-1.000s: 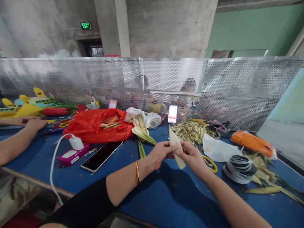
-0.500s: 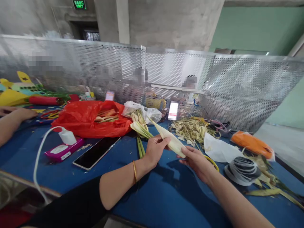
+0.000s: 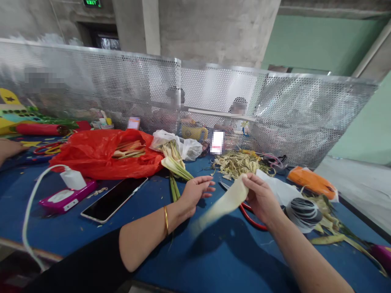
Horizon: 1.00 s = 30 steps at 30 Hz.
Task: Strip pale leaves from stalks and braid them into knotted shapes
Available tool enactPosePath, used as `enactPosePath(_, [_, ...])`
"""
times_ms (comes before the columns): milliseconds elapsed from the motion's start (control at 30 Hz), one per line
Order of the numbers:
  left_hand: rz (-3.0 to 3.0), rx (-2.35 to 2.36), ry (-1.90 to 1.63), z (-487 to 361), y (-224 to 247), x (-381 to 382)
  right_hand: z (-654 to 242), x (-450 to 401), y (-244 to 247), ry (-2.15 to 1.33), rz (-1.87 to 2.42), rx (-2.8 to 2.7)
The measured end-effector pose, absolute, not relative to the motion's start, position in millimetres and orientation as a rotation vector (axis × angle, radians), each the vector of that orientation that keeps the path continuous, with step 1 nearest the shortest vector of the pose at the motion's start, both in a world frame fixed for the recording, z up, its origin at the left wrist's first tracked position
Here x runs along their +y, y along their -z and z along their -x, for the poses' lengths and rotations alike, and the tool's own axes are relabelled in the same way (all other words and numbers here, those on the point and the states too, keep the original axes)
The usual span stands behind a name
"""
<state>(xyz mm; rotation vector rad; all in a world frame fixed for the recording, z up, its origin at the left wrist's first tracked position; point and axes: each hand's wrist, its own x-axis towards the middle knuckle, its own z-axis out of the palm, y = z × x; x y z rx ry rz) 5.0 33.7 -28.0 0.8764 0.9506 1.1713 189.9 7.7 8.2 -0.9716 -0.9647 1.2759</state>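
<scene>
A pale corn husk [image 3: 227,201] hangs from my right hand [image 3: 259,199], pinched at its broad end between thumb and fingers. Its lower tip is smeared by motion. To the left of the husk, my left hand [image 3: 195,195] holds nothing, with fingers stretched out and a little apart. Just behind that hand lies a bundle of pale husks with green stems [image 3: 174,162]. Red-handled scissors [image 3: 252,219] lie on the blue table [image 3: 165,252], partly hidden by my right hand and the husk.
A red plastic bag [image 3: 100,156] of husk strips, a phone [image 3: 114,199] and a purple power strip [image 3: 69,197] lie left. Husk scraps [image 3: 235,162], an orange packet [image 3: 313,181] and a roll of grey tape [image 3: 304,213] are right. Another person's hand [image 3: 10,150] rests far left.
My left hand has let go of the husk and its fingers have spread. My right hand has swung the husk round, so its tip now points down-left. The scissors have come into sight.
</scene>
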Motion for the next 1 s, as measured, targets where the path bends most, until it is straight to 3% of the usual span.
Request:
enactPosePath(200, [-1.062,0.686,-0.796,-10,27,21,-178,2,2,-1.282,1.120,-1.382])
enactPosePath(433, [-1.054,0.852,-1.021,-11,28,22,-180,7,8,-1.448,1.062,-1.110])
enactPosePath(667, [-1.032,0.892,-1.005,-12,27,21,-181,10,10,-1.112,1.151,-1.325])
enactPosePath(1000, [-1.260,0.929,-1.085,-13,32,22,-173,9,13,-1.152,1.170,-1.465])
